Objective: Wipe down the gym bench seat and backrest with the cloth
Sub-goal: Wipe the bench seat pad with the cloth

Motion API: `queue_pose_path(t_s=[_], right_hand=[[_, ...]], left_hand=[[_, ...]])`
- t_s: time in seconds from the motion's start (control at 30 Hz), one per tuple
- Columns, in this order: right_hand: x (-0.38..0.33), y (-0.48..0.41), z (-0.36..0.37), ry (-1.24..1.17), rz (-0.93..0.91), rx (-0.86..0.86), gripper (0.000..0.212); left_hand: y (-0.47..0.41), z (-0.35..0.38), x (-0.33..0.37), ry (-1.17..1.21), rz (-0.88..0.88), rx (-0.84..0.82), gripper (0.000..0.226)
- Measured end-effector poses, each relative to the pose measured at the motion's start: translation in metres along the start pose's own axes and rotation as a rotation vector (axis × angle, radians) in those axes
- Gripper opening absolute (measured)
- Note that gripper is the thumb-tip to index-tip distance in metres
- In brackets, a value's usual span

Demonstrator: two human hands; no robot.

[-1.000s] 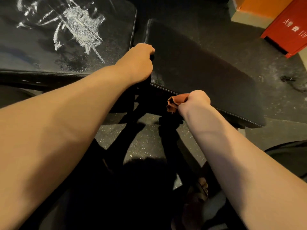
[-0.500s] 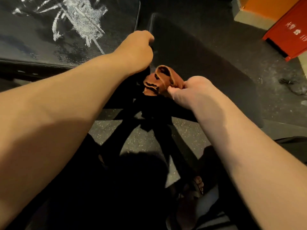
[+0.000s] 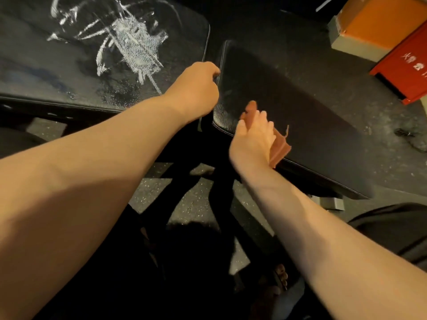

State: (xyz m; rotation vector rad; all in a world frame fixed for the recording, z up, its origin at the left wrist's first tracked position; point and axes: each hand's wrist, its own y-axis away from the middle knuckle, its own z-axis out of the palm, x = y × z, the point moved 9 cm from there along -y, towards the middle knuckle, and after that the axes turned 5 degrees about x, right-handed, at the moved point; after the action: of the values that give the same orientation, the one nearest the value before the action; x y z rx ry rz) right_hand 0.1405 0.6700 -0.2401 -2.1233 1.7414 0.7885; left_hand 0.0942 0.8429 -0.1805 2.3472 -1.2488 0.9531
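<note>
while the left hand (image 3: pixel 194 88) curls its fingers over the end edge of a smooth black padded bench panel (image 3: pixel 300 107), gripping it at the narrow gap between the two pads, the right hand (image 3: pixel 253 137) holds a small rust-orange cloth (image 3: pixel 280 146) down on the same panel, close to its near corner. the right fingers are bent down over the cloth, and a tongue of fabric pokes up between thumb and forefinger, so the grasp reads as a pinch pressed against the padding. more cloth fans out flat from under the outer side of the palm, touching the panel's front edge.

across the gap lies a worn black padded bench panel (image 3: pixel 57 72), its cover scarred by a white cracked patch (image 3: pixel 136 49) with streaks running outward and a damp-looking sheen around it. which pad is seat and which is backrest cannot be told.

under both pads the black metal bench frame (image 3: pixel 221 181) crosses a dark speckled rubber floor (image 3: pixel 191 204). a sandalled foot (image 3: pixel 279 278) shows low down between the forearms. beyond the bench stand a red metal cabinet with white lettering (image 3: pixel 404 65) and an orange box (image 3: pixel 374 21), well apart from the hands.
</note>
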Motion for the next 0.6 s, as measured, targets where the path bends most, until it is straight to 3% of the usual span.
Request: queue_pose_path(t_s=[0.1, 0.17, 0.23, 0.3, 0.37, 0.43, 0.47, 0.5, 0.6], right_hand=[[-0.047, 0.033, 0.026, -0.054, -0.406, 0.047, 0.061], [-0.053, 0.040, 0.022, -0.041, -0.694, -0.043, 0.062], [-0.035, 0.027, 0.012, 0.022, -0.856, -0.131, 0.060], [0.003, -0.003, -0.011, -0.023, -0.717, -0.105, 0.050], [0.049, -0.042, -0.040, -0.037, -0.378, 0.084, 0.032], [0.075, -0.062, -0.052, 0.060, -0.016, 0.225, 0.034], [0.066, -0.060, -0.044, 0.076, 0.035, 0.220, 0.037], [0.042, -0.052, -0.031, 0.053, -0.029, 0.201, 0.038], [-0.042, 0.018, 0.016, -0.041, -0.478, 0.098, 0.061]], left_hand=[[0.006, 0.005, 0.008, 0.014, 0.015, -0.025, 0.041], [0.006, 0.014, 0.007, -0.004, 0.004, -0.045, 0.035], [0.006, 0.022, 0.006, -0.031, -0.011, -0.057, 0.041], [0.005, 0.026, 0.009, -0.042, -0.009, -0.069, 0.046], [0.005, 0.028, 0.010, -0.047, -0.020, -0.075, 0.047], [0.006, 0.029, 0.010, -0.036, -0.035, -0.062, 0.047], [0.007, 0.028, 0.010, -0.028, -0.036, -0.050, 0.046], [0.007, 0.028, 0.011, -0.019, -0.033, -0.034, 0.045], [0.007, 0.026, 0.011, 0.023, -0.044, 0.017, 0.043]])
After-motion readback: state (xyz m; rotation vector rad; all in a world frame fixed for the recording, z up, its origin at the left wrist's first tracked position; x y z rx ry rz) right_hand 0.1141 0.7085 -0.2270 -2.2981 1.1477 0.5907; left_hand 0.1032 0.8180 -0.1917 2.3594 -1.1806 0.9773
